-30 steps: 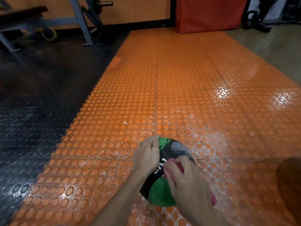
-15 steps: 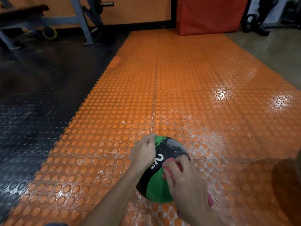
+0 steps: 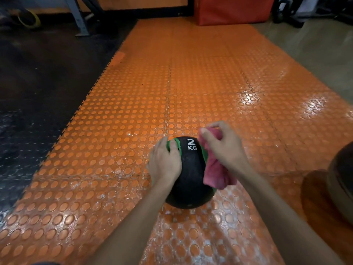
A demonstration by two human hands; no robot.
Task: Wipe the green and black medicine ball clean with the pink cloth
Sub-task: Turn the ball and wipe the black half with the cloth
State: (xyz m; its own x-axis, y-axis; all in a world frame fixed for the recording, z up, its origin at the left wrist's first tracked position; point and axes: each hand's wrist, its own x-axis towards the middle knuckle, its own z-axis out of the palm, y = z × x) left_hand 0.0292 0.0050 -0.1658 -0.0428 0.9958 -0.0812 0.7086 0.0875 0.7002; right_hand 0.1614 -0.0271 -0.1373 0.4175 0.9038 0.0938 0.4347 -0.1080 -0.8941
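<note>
The green and black medicine ball (image 3: 191, 175), marked "2 KG", sits on the orange studded floor mat (image 3: 133, 115). My left hand (image 3: 165, 161) rests on the ball's upper left side with its fingers spread over a green stripe. My right hand (image 3: 222, 148) grips the pink cloth (image 3: 215, 173) at the ball's right side; the cloth hangs down against the ball and hides part of its green panel.
A dark round object (image 3: 342, 186) sits at the right edge on the mat. Black studded flooring (image 3: 38, 83) lies to the left. A red padded block (image 3: 233, 10) and metal equipment legs (image 3: 76, 16) stand at the far end.
The ball has turned, so the black face with "2 KG" now points up. My right hand has lifted with the cloth to the ball's right side. The view has dropped closer.
</note>
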